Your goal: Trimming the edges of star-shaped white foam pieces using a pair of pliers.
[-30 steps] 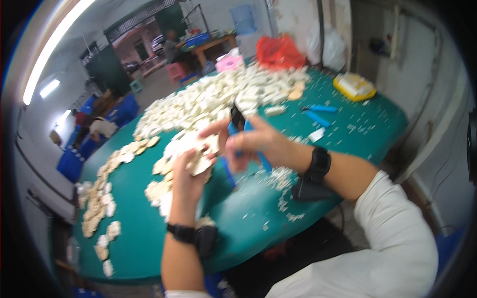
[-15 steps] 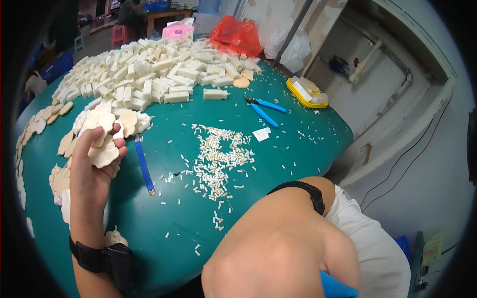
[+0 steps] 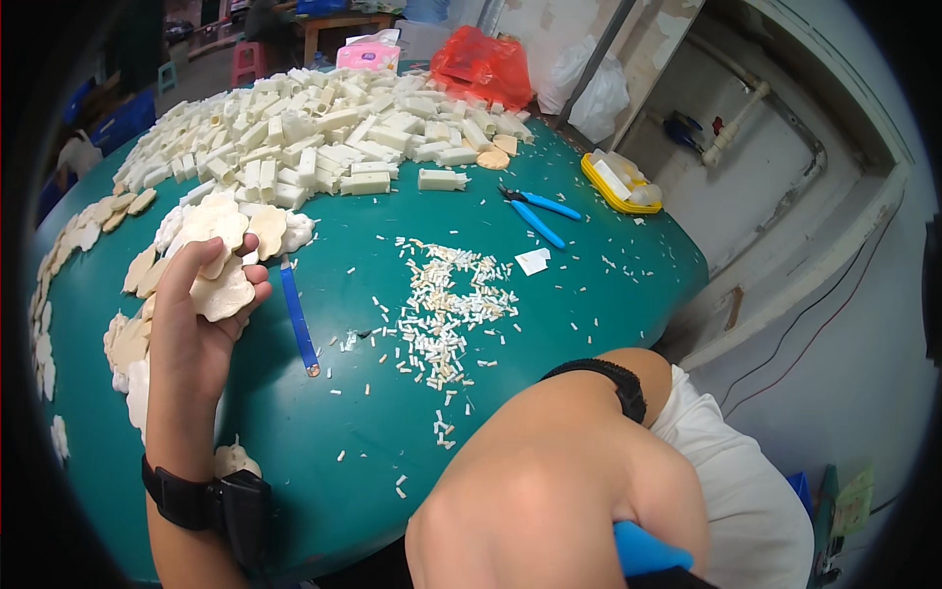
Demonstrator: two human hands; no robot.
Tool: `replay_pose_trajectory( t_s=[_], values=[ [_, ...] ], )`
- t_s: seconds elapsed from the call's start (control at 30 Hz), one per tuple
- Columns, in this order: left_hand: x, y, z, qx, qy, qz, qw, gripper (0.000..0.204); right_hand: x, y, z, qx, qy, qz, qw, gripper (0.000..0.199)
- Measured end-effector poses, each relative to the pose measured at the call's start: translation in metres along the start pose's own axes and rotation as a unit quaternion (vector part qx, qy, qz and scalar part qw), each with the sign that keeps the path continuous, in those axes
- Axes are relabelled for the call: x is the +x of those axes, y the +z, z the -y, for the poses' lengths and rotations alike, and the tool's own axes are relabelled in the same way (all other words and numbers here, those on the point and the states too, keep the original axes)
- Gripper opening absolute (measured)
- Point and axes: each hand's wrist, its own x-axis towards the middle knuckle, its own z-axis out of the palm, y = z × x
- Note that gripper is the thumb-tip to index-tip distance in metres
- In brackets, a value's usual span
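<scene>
The left hand (image 3: 196, 324) was raised at the left of the frame, its fingers curled around a flat cream piece (image 3: 224, 293) with a wavy, flower-like outline and a matte, smooth face; thumb and fingertips pinched its edges. Just above and around that hand lay more scalloped cream pieces (image 3: 221, 228), overlapping loosely on the green bench (image 3: 608, 275), with others strung along the bench's left rim.

The right hand (image 3: 549, 501) filled the lower middle of the frame, very close to the camera and blurred. It was closed in a fist around a blue handle (image 3: 648, 550), of which only a smooth plastic end showed at the lower right of the fist. What tool it belonged to could not be told.

Between the two hands, a thin blue strip (image 3: 297, 316) lay straight on the bench, just right of the left hand. Further right, a scatter of small white clippings (image 3: 442, 309), short and stick-like, spread across the middle of the bench. In the upper part of the frame sat a large heap of cream rectangular blocks (image 3: 324, 128), and to its right a pair of blue-handled cutters (image 3: 535, 208) rested well apart from both hands. A yellow tray (image 3: 618, 182) stood near the bench's upper right edge.
</scene>
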Motion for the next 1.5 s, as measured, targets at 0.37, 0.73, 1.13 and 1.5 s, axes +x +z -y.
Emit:
replay_pose_trajectory(
  t_s=[0.37, 0.73, 1.13, 1.5],
  values=[
    [0.000, 0.001, 0.000, 0.000, 0.010, -0.001, 1.000, 0.037, -0.005, 0.001, -0.006, 0.003, 0.013, -0.013, 1.000, 0.048],
    [0.003, -0.001, -0.004, -0.013, 0.012, 0.015, 1.000, 0.038, -0.019, 0.019, -0.014, 0.016, 0.017, -0.025, 0.999, 0.047],
    [0.002, -0.003, -0.004, -0.009, 0.017, 0.002, 1.000, 0.030, -0.011, 0.006, -0.016, 0.012, 0.025, -0.009, 1.000, 0.045],
    [0.006, -0.008, -0.001, -0.009, 0.011, 0.013, 1.000, 0.033, -0.012, 0.006, -0.018, -0.009, 0.030, -0.031, 0.999, 0.044]
  ],
)
